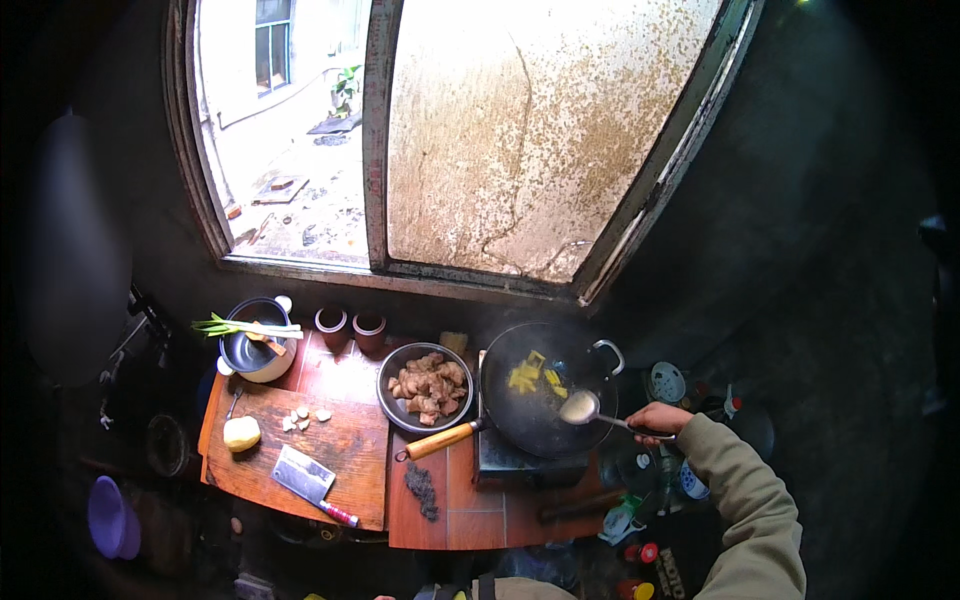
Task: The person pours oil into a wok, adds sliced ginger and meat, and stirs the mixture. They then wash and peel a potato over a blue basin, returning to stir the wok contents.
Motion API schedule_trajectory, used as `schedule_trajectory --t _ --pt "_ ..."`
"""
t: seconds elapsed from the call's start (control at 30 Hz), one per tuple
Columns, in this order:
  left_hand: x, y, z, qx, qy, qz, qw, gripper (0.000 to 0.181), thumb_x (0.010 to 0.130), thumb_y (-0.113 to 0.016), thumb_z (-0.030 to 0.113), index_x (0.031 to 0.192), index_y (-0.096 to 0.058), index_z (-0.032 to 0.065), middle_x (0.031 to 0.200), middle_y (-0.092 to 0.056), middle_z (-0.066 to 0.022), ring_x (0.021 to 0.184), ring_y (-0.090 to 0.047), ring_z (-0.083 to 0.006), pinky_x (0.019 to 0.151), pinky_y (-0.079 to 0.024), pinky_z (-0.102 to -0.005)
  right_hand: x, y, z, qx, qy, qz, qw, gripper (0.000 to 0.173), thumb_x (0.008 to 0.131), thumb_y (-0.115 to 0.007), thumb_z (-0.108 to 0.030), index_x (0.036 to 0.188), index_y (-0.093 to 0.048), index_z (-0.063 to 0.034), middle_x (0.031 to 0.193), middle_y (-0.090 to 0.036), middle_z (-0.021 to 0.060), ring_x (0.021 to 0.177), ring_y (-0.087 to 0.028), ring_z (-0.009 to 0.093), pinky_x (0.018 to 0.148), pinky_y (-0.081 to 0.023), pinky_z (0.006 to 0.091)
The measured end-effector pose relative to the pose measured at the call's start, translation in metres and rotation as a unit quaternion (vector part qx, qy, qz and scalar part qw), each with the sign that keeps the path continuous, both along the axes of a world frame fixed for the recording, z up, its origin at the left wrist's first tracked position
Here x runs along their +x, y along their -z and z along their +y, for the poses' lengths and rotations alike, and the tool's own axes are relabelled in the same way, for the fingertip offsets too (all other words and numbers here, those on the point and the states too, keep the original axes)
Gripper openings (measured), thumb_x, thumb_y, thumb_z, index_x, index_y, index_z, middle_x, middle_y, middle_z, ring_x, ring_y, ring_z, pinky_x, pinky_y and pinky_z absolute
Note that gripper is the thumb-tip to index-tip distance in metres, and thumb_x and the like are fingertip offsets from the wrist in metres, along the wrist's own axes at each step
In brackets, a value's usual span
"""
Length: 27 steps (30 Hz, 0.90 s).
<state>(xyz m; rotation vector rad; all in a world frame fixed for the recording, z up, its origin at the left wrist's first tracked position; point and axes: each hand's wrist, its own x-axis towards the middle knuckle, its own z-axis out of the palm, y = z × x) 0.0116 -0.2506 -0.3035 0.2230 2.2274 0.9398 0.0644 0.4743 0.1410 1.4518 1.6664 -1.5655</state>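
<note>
My right hand (660,421) grips the handle of a metal ladle (580,407), whose bowl rests over the right part of a black wok (525,427). Yellow pieces (527,373), which look like sliced ginger, lie in the wok, and thin steam rises. The wok sits on a stove (517,465), its wooden handle (442,441) pointing left. Beside it stands a metal bowl (384,397) of meat chunks (430,386). Only a small bit of my left hand (385,598) shows at the bottom edge; its fingers cannot be made out.
A cutting board (337,420) holds a cleaver (304,474), garlic cloves (301,413) and a peeled yellow vegetable (241,433). Scallions (247,327) lie across a pot (274,367). Two brown cups (369,334) stand behind. Steel wool (421,491) lies before the wok handle; jars (636,590) stand lower right.
</note>
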Motion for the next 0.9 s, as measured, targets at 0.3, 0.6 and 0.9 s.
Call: schedule_trajectory --t 0.3,0.6,0.9 --pt "0.011 -0.003 0.006 0.011 0.037 0.003 0.999 0.034 0.089 -0.068 0.038 0.104 -0.071 0.0081 0.1 -0.072 -0.0156 0.095 -0.069 -0.0308 0.086 -0.054 -0.0393 -0.033 0.054 0.013 -0.006 0.041 0.095 0.995 0.026 0.101 -0.051 -0.025 0.095 -0.066 -0.0044 0.067 -0.058 0.0014 0.046 -0.049 0.008 0.042 -0.041 0.0238" --pt "-0.006 -0.044 0.01 0.015 0.005 0.041 0.999 0.03 0.09 -0.069 0.035 0.104 -0.071 0.0086 0.099 -0.072 -0.0147 0.095 -0.068 -0.0285 0.087 -0.054 -0.0381 -0.068 0.038 -0.028 0.561 -0.307 0.096 0.763 0.037 0.085 -0.063 -0.025 0.12 -0.068 -0.0124 0.088 -0.068 0.022 0.086 -0.067 0.043 0.077 -0.054 0.0512" --pt "-0.135 -0.158 0.153 0.151 -0.07 0.019 0.986 0.021 0.094 -0.064 0.013 0.109 -0.067 -0.0013 0.089 -0.072 -0.0097 0.082 -0.069 -0.0153 0.075 -0.056 -0.0312 -0.076 0.067 -0.077 0.618 -0.374 0.053 0.689 0.028 0.086 -0.06 -0.013 0.114 -0.063 -0.0138 0.092 -0.058 0.0201 0.068 -0.066 0.039 0.059 -0.052 0.0499"
